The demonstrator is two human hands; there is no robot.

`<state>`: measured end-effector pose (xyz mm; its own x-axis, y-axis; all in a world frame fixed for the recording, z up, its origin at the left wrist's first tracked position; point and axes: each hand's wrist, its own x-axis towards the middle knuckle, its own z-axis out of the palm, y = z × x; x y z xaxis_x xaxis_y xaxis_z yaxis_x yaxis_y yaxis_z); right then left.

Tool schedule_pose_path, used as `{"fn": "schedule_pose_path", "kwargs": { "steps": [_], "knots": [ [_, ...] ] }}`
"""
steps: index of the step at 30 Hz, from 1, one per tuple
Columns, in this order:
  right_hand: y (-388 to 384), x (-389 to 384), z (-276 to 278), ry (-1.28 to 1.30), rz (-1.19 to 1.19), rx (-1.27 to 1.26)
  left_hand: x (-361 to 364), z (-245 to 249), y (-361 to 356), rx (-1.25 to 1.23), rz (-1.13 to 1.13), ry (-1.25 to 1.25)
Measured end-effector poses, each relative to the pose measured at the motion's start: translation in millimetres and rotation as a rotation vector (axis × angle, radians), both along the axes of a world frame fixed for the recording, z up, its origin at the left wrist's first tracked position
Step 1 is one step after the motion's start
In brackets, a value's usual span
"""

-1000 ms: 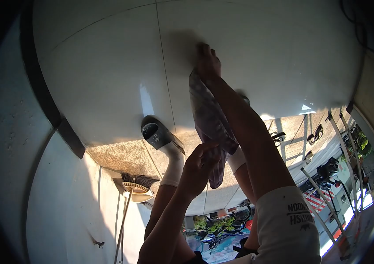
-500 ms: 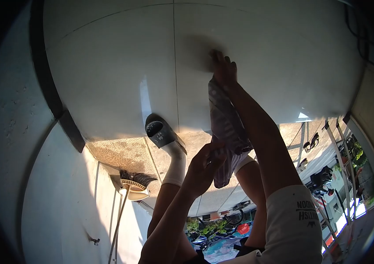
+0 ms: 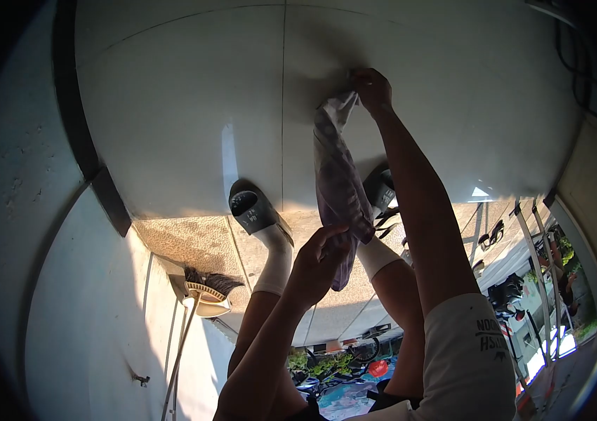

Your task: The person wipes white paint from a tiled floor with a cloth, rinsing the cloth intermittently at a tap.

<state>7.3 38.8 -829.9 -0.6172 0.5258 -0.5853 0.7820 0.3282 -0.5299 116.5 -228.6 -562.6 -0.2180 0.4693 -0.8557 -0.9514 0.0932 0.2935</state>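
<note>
Versus half a second ago, we saw the right hand [image 3: 372, 88] shifted up and a bit right in the view, with the top end of the purple-grey patterned cloth [image 3: 340, 182] going with it. The cloth hung longer and straighter between the two hands. The right-foot dark rubber slipper [image 3: 380, 188], hidden behind cloth and arm before, now showed just beside the cloth. The left hand [image 3: 316, 266] barely moved.

Pose: the view was inverted, with the glossy white tiled floor [image 3: 172, 105] at the top. The right arm was stretched nearly straight, white short sleeve [image 3: 467, 351] at the shoulder, fingers pinched shut on the cloth's top end, at or just off the floor; we could not tell if there was contact. The left arm was bent, its hand closed around the cloth's lower part, with the tail end hanging past the fingers.

Counts:
- two hands, both gripping
- one cloth
- two dark slippers, the left-foot one [image 3: 250, 209] planted on the tile
- two white socks [image 3: 275, 263]
- one straw broom [image 3: 207, 288], leaning by the pale wall [image 3: 81, 316]
</note>
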Motion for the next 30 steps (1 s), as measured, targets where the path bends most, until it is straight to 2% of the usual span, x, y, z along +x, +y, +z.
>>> {"fn": "schedule_pose_path", "kwargs": {
  "steps": [2, 4, 7, 8, 12, 13, 15, 17, 18, 19, 21, 25, 27, 28, 29, 30],
  "knots": [
    [-8, 6, -3, -0.044, -0.004, -0.002, 2, 1, 2, 0.002, -0.004, -0.023],
    [-18, 29, -16, -0.074, 0.123, 0.132, -1, 3, 6, -0.017, -0.067, 0.010],
    [-40, 37, -24, -0.086, -0.083, 0.183, -1, 4, 10, -0.007, -0.015, -0.012],
    [-36, 39, -45, -0.077, -0.107, 0.195, -2, 3, 11, -0.008, -0.019, -0.011],
    [-20, -23, -37, -0.109, -0.131, 0.232, -11, 4, 11, -0.026, -0.021, 0.020],
    [-5, -40, -42, -0.162, -0.136, 0.164, -13, 5, 10, -0.026, 0.006, 0.033],
    [1, -28, -48, -0.233, -0.147, 0.091, -12, 6, 2, -0.025, 0.008, 0.020],
    [4, -20, -45, -0.384, -0.013, 0.238, -18, -2, 2, -0.006, 0.042, 0.045],
    [-11, -3, -22, -0.327, -0.052, 0.303, -18, -2, 0, -0.010, 0.040, 0.058],
    [-18, 15, -23, -0.404, -0.210, 0.230, -16, -1, -1, -0.016, 0.034, 0.066],
    [-27, 22, 3, -0.505, -0.314, 0.167, -15, 0, -1, -0.025, 0.017, 0.060],
    [-14, 10, -5, -0.508, -0.218, 0.271, -11, 8, -6, -0.002, -0.026, 0.053],
    [-4, -20, -18, -0.422, -0.249, 0.259, -21, 2, -3, -0.001, -0.043, 0.081],
    [-6, -36, -32, -0.430, -0.339, 0.273, -24, 3, -4, -0.001, -0.034, 0.094],
    [2, -43, -33, -0.465, -0.380, 0.203, -23, 8, -8, -0.003, -0.037, 0.093],
    [-3, -26, -42, -0.428, -0.381, 0.238, -26, 8, -8, -0.016, -0.021, 0.091]
  ]
}}
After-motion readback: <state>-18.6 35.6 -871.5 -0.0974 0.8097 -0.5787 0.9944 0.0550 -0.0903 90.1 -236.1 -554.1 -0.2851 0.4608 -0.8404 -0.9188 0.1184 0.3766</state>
